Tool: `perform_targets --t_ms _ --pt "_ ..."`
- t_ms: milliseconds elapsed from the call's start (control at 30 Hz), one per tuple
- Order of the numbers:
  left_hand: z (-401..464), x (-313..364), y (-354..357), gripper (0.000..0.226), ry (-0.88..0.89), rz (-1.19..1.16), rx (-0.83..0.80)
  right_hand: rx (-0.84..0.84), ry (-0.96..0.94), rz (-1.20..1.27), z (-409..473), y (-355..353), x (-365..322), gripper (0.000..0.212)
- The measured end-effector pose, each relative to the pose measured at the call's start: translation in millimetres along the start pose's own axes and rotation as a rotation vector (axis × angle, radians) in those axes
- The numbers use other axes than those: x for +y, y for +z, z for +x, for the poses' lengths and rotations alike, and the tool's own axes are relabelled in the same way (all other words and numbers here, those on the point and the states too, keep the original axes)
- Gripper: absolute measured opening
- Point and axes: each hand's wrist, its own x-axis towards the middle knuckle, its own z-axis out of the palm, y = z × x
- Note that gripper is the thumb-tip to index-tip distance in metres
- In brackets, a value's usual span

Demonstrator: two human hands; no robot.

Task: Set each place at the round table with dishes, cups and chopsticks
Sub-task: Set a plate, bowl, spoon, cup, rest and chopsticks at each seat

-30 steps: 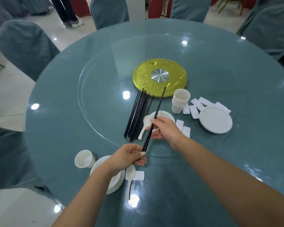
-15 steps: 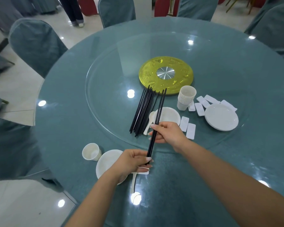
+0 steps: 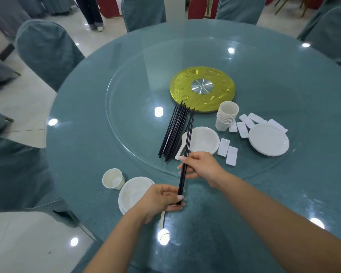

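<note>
Both forearms are reaching up from the frame's bottom; the left hand (image 3: 161, 198) and right hand (image 3: 200, 166) are pinching with curled fingers at lower centre.

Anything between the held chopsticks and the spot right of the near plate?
Partly hidden. The left hand and right hand hold the chopsticks above the table beside the near plate. A white spoon lies there under the left hand; nothing else shows.

Round teal surface (image 3: 87, 154), glass turntable (image 3: 130, 119) centred on it. Near edge: single cup (image 3: 113, 181), white plate (image 3: 135, 194). On turntable: gold disc (image 3: 202, 88), loose chopsticks (image 3: 172, 133), cup stack (image 3: 225, 115), dishes (image 3: 269, 139), rests (image 3: 231, 155).
</note>
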Motion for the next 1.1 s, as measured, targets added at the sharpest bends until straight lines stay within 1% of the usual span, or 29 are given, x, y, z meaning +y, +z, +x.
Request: perform_targets --t_ms 200,500,567,633,733,800,867,967,1100 --pt "-3.7 -5.5 -6.3 0.021 0.019 -0.016 -0.002 0.028 0.005 0.065 0.9 6.2 2.5 0.022" --pt "-9.0 -22.2 -13.5 0.024 0.001 0.062 -0.003 0.067 0.019 -0.014 0.6 17.0 18.0 0.017" --pt "-10.9 -27.3 -17.5 0.026 0.011 0.093 0.042 0.080 0.043 -0.025 0.1 20.8 24.9 0.011" --pt "-13.4 -30.5 -24.8 0.027 0.044 0.141 0.119 0.088 0.073 -0.055 -1.3 26.3 35.9 0.009" --pt "-15.2 -30.4 -37.3 0.023 0.109 0.223 0.220 0.090 0.095 -0.193 -2.7 33.7 62.4 0.011" --pt "-17.4 -30.4 -43.8 0.019 0.143 0.235 0.261 0.087 0.103 -0.282 -5.6 38.2 82.2 0.009" --pt "-19.1 -32.2 -49.1 0.017 0.168 0.244 0.305 0.091 0.139 -0.355 -9.2 41.0 101.0 0.011" --pt "-21.7 -38.0 -56.2 0.015 0.179 0.262 0.339 0.111 0.203 -0.417 -14.7 42.8 121.8 0.009" --pt "-23.8 -43.0 -63.5 0.012 0.191 0.261 0.359 0.144 0.258 -0.480 -18.2 44.7 136.2 0.014"
